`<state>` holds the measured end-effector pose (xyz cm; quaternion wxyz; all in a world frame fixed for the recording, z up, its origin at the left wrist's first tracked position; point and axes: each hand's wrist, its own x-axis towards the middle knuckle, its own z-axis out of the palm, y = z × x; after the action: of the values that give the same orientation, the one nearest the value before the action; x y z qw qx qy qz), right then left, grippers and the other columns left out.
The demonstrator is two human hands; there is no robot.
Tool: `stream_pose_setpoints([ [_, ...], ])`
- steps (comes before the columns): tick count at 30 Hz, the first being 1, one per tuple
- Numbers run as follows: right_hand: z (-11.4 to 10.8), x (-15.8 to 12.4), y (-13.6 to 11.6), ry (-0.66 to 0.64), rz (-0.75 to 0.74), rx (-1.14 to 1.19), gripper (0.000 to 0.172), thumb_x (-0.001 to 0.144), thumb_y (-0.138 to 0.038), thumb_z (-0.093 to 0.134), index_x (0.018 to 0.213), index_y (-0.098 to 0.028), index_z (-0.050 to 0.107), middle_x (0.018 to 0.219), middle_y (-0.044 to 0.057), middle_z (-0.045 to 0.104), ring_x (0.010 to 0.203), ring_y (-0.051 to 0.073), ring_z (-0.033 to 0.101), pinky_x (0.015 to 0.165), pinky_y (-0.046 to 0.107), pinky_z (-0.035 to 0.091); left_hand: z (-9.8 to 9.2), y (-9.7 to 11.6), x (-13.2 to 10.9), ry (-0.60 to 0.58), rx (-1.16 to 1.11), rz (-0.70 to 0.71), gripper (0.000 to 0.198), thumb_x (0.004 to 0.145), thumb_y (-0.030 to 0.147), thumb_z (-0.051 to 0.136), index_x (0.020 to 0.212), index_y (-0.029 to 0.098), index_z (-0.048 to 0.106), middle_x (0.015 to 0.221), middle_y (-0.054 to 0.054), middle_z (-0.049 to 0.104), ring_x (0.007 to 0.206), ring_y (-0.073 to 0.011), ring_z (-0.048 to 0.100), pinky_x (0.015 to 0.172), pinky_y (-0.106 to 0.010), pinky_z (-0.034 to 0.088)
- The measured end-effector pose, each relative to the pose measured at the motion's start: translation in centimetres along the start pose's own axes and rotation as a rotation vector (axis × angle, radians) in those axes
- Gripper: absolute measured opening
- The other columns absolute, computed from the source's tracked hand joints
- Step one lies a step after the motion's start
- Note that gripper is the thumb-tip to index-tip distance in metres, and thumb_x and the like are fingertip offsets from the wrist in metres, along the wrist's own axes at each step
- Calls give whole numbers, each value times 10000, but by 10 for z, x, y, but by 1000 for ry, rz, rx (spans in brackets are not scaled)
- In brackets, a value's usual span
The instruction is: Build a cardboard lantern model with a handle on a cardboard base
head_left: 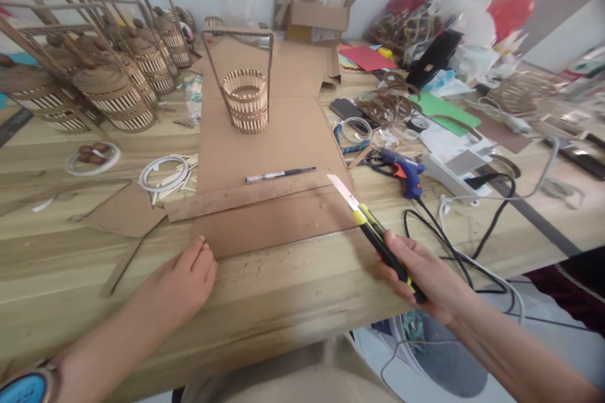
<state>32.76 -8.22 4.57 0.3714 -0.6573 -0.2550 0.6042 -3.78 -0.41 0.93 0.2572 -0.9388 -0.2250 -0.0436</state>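
A black and yellow-green utility knife (378, 242) is gripped in my right hand (420, 271), its blade out and pointing up and left over the cardboard. My left hand (191, 274) rests at the front left corner of the cardboard sheet (265, 223), fingers curled together, with nothing visible in them. Across that sheet lies a long brown strip (236, 196). Just behind the strip is a black and clear pen (280, 175). Farther back on the cardboard stands a small slatted basket (246, 101) with a tall square handle.
Several lidded slatted lanterns (113, 97) crowd the left back. White rings (163, 173) and a brown offcut (125, 209) lie at left. To the right are a blue glue gun (401, 171), a power strip (456, 176) and loose cables. An open carton (314, 19) stands at the back.
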Motion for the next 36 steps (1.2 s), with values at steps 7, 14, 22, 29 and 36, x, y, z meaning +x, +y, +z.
stream_pose_setpoints([
  [7, -35, -5, -1, 212, -53, 88, 630, 560, -755, 772, 797, -211, 561, 493, -74, 525, 360, 31, 375, 340, 133, 295, -9, -15, 44, 14, -99, 24, 358, 973, 242, 491, 674, 153, 666, 620, -64, 594, 597, -223, 578, 494, -322, 425],
  [14, -57, -4, -4, 238, -24, 41, 604, 517, -659, 858, 829, -201, 615, 717, 3, 654, 594, 116, 584, 514, 213, 498, -2, 1, 70, 43, 39, 97, 302, 905, 113, 509, 1129, 83, 710, 1094, -201, 740, 918, -289, 715, 512, -276, 506],
  [22, -86, -9, 1, 266, -84, -442, 797, 621, -720, 753, 1229, -227, 602, 695, -10, 632, 567, 151, 566, 538, 296, 489, 7, -4, 44, 179, 153, 217, 406, 773, 3, 461, 1108, -24, 689, 1032, -290, 729, 841, -346, 735, 506, -326, 512],
  [29, -106, -9, 19, 188, -286, -894, 566, 759, -621, 690, 1223, -299, 651, 1147, 71, 722, 983, 320, 681, 830, 459, 569, 10, 1, 19, 69, 34, 170, 512, 803, 36, 470, 1297, -16, 593, 1235, -317, 647, 1016, -386, 699, 569, -341, 533],
  [36, -104, -2, 18, 205, -513, -1169, 522, 887, -556, 537, 1314, -271, 630, 1055, 108, 637, 965, 303, 663, 869, 469, 557, 11, 3, 6, 0, -81, 160, 544, 816, 32, 472, 1341, 105, 599, 1335, -239, 618, 1124, -366, 661, 603, -333, 536],
])
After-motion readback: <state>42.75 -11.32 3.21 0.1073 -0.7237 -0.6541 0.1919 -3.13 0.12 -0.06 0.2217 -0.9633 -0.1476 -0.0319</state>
